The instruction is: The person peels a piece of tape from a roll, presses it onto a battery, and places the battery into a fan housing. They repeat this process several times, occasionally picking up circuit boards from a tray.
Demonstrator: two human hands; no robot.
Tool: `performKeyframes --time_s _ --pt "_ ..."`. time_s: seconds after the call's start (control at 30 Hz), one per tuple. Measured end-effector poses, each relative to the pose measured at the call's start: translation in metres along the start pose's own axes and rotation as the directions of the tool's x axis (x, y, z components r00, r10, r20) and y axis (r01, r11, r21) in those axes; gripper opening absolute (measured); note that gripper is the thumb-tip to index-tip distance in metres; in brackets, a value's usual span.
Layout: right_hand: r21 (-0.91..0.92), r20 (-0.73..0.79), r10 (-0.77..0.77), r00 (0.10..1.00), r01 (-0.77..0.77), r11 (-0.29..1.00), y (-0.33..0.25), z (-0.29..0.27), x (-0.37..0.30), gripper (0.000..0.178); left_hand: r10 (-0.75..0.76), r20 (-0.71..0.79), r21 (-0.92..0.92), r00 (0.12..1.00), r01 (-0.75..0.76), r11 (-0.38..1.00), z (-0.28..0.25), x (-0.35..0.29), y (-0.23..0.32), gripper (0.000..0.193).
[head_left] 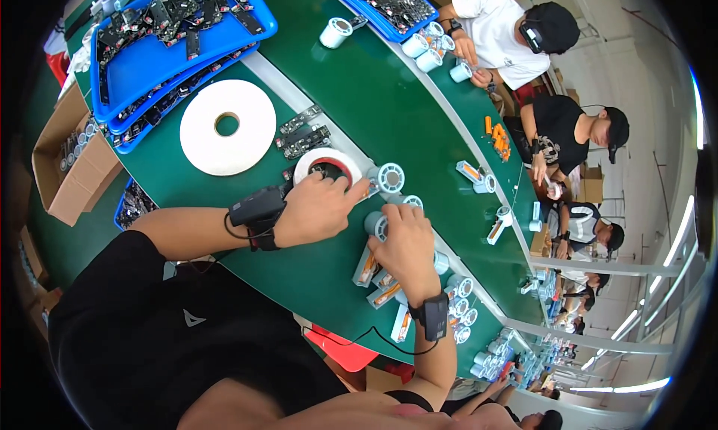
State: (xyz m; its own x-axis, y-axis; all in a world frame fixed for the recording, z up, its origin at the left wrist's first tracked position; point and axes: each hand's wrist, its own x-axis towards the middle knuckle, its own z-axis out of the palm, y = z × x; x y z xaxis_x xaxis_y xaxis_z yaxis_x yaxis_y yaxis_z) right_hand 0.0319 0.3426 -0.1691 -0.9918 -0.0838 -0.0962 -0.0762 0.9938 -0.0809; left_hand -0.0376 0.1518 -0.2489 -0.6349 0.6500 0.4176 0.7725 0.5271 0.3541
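Note:
My left hand (318, 209) lies over a roll of white tape with a red core (303, 168), its index finger stretched toward a pale blue round housing (390, 177). The other fingers bend down at the roll's middle, where dark parts show; the thumb is hidden. My right hand (407, 247) is closed around another pale blue housing (376, 224), with a slotted round end showing beside the thumb. Below that hand, several housings with open handles (366, 268) show orange cells inside. Small circuit boards (307, 140) lie just beyond the tape roll.
A large white reel (196, 134) lies at left, near stacked blue trays (176, 63) of circuit boards. A cardboard box (71, 157) holds more parts. Beyond a metal rail, the green belt (374, 78) carries housings; co-workers sit across it. A red stool (340, 348) stands below the table edge.

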Motion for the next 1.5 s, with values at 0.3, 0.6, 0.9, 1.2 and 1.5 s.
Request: performKeyframes --time_s 0.3,0.6,0.9,1.2,1.5 --pt "-0.161 0.031 0.405 0.914 -0.395 0.905 -0.041 0.001 -0.054 0.044 0.027 0.122 -0.035 0.992 -0.023 0.999 -0.013 -0.004 0.001 0.059" --pt "0.046 -0.023 0.348 0.937 -0.347 0.937 -0.066 0.022 -0.095 0.057 0.025 0.232 -0.068 0.972 -0.010 0.998 -0.012 0.009 -0.011 0.059" --pt "0.048 -0.070 0.294 0.953 -0.291 0.956 -0.056 0.028 -0.100 0.055 0.052 0.299 -0.182 0.953 0.003 0.983 -0.022 0.008 -0.013 0.057" --pt "0.510 0.230 0.381 0.896 -0.444 0.737 -0.063 0.040 -0.060 0.041 0.048 0.276 -0.262 0.960 0.027 0.965 -0.014 0.002 -0.009 0.059" --pt "0.153 -0.116 0.162 0.980 -0.144 0.978 0.079 0.021 0.016 0.056 0.054 0.359 -0.268 0.932 0.048 0.962 -0.018 0.007 -0.004 0.067"
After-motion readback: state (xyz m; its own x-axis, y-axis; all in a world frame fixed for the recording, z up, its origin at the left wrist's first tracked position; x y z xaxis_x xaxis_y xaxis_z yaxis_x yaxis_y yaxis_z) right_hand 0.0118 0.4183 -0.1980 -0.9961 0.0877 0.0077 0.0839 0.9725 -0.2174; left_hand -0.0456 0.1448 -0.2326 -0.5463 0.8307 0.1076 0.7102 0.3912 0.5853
